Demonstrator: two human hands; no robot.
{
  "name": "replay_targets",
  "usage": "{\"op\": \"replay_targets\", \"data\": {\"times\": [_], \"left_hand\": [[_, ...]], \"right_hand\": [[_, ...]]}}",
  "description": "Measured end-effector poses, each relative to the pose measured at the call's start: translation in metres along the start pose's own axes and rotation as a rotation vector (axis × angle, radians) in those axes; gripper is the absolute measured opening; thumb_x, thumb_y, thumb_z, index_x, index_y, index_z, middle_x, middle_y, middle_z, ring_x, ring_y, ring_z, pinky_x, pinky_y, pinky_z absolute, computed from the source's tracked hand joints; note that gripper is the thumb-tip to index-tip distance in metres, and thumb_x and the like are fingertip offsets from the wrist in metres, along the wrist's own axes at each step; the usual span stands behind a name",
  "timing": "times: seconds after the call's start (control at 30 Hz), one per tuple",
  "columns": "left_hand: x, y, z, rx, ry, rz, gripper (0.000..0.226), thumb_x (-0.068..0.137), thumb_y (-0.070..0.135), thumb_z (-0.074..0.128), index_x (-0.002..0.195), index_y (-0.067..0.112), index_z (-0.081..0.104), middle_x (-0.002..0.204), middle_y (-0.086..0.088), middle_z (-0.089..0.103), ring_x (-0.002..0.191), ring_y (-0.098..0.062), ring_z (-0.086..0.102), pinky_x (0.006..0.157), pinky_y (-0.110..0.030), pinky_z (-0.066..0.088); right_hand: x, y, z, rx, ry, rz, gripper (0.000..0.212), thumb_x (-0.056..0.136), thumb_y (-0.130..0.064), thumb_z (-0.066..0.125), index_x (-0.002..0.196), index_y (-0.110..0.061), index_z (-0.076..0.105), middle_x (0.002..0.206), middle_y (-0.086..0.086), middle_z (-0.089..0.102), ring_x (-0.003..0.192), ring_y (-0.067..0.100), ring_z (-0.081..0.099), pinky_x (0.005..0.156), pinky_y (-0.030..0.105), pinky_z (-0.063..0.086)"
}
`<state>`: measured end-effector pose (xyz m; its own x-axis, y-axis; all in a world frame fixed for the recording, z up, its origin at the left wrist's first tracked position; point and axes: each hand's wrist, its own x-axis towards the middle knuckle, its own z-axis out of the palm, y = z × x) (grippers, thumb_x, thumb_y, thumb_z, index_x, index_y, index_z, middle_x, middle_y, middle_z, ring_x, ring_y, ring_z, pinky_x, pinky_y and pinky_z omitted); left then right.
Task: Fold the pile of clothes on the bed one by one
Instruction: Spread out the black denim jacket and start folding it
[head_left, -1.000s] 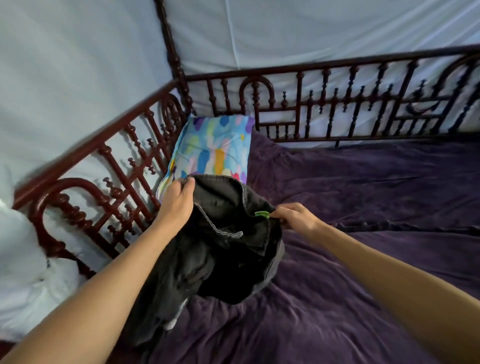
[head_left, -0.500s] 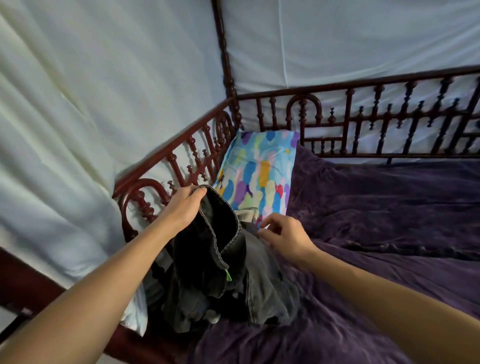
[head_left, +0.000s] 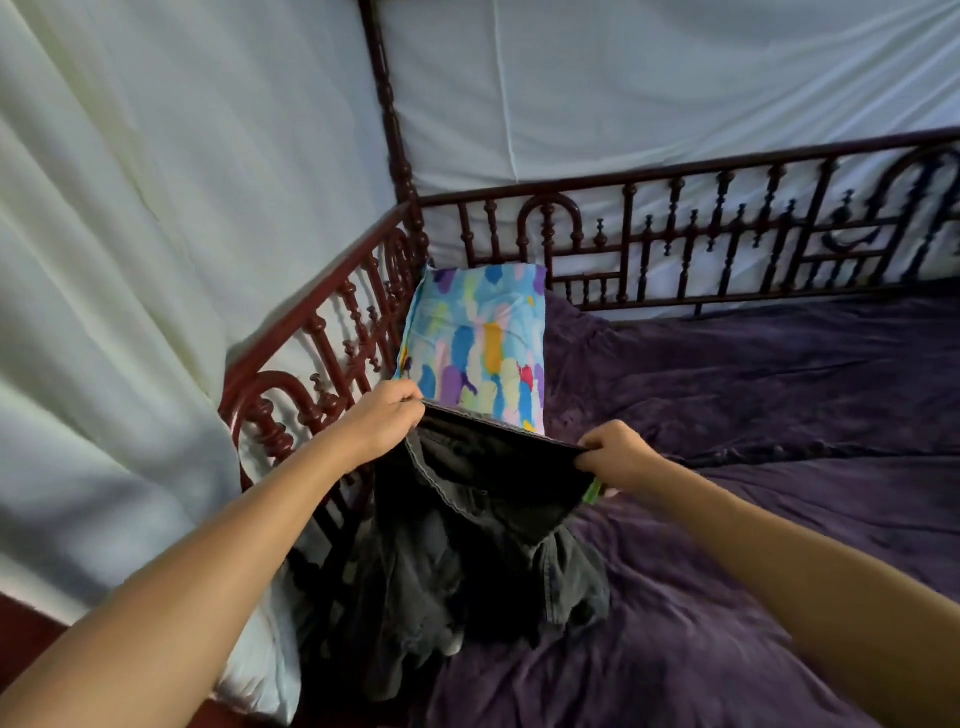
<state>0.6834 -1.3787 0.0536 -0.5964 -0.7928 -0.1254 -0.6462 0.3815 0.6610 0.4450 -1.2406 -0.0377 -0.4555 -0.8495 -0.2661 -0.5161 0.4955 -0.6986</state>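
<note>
Dark grey garment (head_left: 483, 525) held up above left part of bed, waistband stretched taut between both hands, rest hanging crumpled onto purple bedspread (head_left: 753, 597). Left hand (head_left: 384, 421) pinches waistband's left end; right hand (head_left: 621, 457) grips right end, small green tag (head_left: 592, 491) just below it. Multicoloured pillow (head_left: 478, 348) behind garment, leaning in corner of dark carved wooden bed rail (head_left: 675, 171). White curtain (head_left: 156, 208) beyond rail.

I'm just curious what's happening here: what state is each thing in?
Garment: unfolded, top edge stretched taut, rest bunched below.
Left hand: grips garment's edge.
Right hand: grips garment's edge.
Pillow: propped up at an angle.
Blanket: spread, wrinkled.
</note>
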Motion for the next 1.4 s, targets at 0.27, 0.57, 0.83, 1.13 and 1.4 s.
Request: {"op": "replay_targets", "data": {"times": [0.27, 0.57, 0.83, 1.13, 1.4], "left_hand": [[0.006, -0.013, -0.003, -0.295, 0.010, 0.053, 0.022, 0.092, 0.025, 0.042, 0.089, 0.006, 0.054, 0.091, -0.003, 0.049, 0.089, -0.016, 0.048, 0.084, -0.034, 0.031], [0.016, 0.003, -0.004, -0.428, -0.080, 0.071, 0.020, 0.100, 0.018, 0.040, 0.083, 0.023, 0.048, 0.083, 0.013, 0.039, 0.075, 0.003, 0.040, 0.076, -0.020, 0.031], [0.001, -0.011, -0.038, -0.307, -0.191, 0.097, 0.067, 0.084, 0.040, 0.068, 0.139, 0.017, 0.038, 0.124, 0.014, 0.048, 0.124, -0.012, 0.043, 0.098, -0.024, 0.032], [0.011, -0.032, 0.003, 0.584, -0.296, 0.251, 0.100, 0.066, 0.045, 0.084, 0.143, 0.013, 0.029, 0.140, -0.007, 0.046, 0.130, -0.025, 0.043, 0.097, -0.032, 0.041], [0.020, 0.019, 0.005, -0.027, -0.012, 0.268, 0.014, 0.089, 0.021, 0.062, 0.090, 0.008, 0.065, 0.082, -0.006, 0.064, 0.080, -0.024, 0.062, 0.067, -0.031, 0.042]], "right_hand": [[-0.021, 0.004, 0.007, 0.860, -0.160, 0.076, 0.024, 0.091, -0.006, 0.053, 0.074, -0.004, 0.069, 0.070, 0.013, 0.066, 0.057, 0.024, 0.065, 0.055, 0.032, 0.056], [-0.006, 0.032, 0.091, -0.002, -0.070, -0.245, 0.088, 0.061, -0.036, 0.077, 0.141, -0.022, 0.043, 0.117, -0.012, 0.057, 0.098, 0.001, 0.054, 0.091, 0.031, 0.049], [-0.010, -0.005, 0.093, 0.607, 0.142, -0.102, 0.042, 0.092, 0.007, 0.048, 0.062, -0.019, 0.060, 0.055, -0.008, 0.059, 0.053, 0.004, 0.051, 0.055, 0.027, 0.040], [-0.022, -0.029, -0.050, 0.557, 0.384, -0.021, 0.026, 0.100, -0.015, 0.049, 0.079, -0.004, 0.058, 0.071, 0.009, 0.067, 0.065, 0.024, 0.067, 0.062, 0.033, 0.054], [-0.052, 0.012, 0.110, -0.109, -0.158, -0.088, 0.081, 0.053, -0.052, 0.076, 0.126, -0.025, 0.056, 0.120, -0.005, 0.061, 0.111, 0.016, 0.059, 0.089, 0.024, 0.047]]}}
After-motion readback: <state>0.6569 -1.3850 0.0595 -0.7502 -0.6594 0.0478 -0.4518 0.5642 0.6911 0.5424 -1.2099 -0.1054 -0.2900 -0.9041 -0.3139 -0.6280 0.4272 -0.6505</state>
